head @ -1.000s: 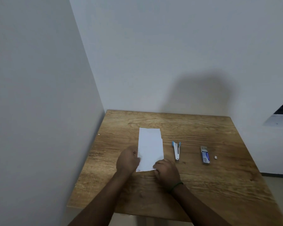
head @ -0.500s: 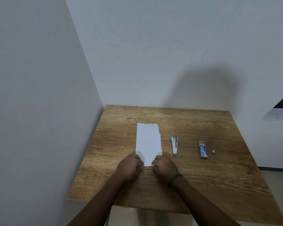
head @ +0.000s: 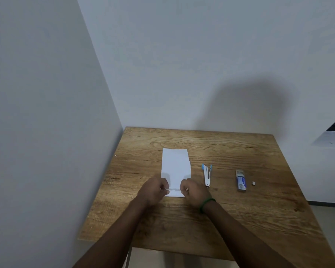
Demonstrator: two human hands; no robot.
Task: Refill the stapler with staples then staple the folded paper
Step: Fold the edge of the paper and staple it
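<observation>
The left hand [head: 154,190] and right hand [head: 194,192] had fingers curled in, each pinching a near corner of the white folded paper [head: 176,167], probably to square it on the wooden table [head: 230,225]. Just right of the paper lay the stapler [head: 207,175], untouched, its blue-tipped arms spread in a V. The box of staples [head: 241,180] and a small pale piece [head: 253,183] sat farther right, seemingly lined up for refilling, not yet begun.

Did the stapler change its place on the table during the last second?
No. The stapler lies at the same spacing between the paper and the staple box.
</observation>
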